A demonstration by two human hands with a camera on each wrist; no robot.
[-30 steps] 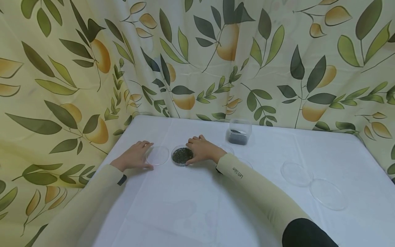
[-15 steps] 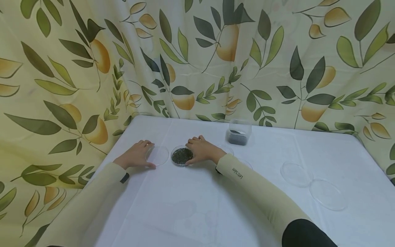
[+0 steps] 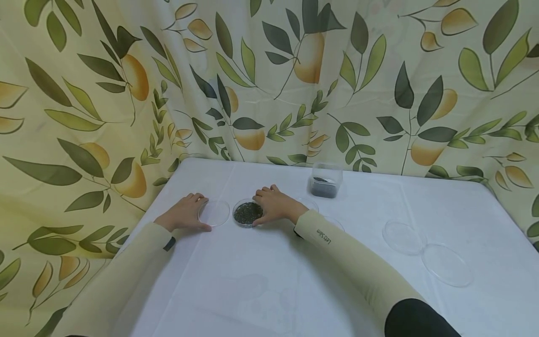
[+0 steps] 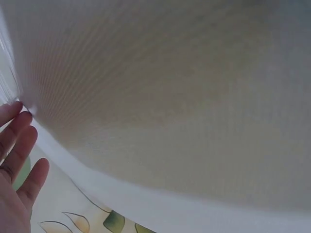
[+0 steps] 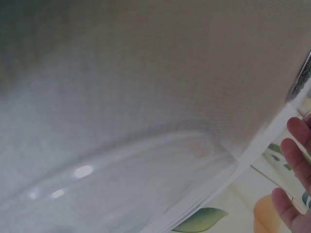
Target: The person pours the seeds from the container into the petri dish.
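In the head view, my left hand [image 3: 184,213] holds the left edge of a clear, shallow round dish [image 3: 217,213], fingers on its far side and thumb on its near side. Just right of it, a matching petri dish [image 3: 246,214] holds dark, speckled granules. My right hand [image 3: 276,204] grips that dish by its right side, covering part of the rim. Both dishes are at table level, a small gap apart. The left wrist view shows fingertips [image 4: 25,116] at a clear edge; in the right wrist view, fingers [image 5: 297,153] are beside the granule-filled dish [image 5: 302,80].
A clear square container [image 3: 325,182] with dark grains stands at the back of the white-covered table [image 3: 236,290]. Two clear round pieces, one [image 3: 310,204] behind the other, lie partly hidden by my right forearm. Two more clear discs [image 3: 404,238] lie at the right. A leaf-patterned curtain [image 3: 278,107] hangs behind.
My left wrist and thumb have shifted slightly to the right along the clear dish. My right hand and the granule-filled dish have hardly moved.
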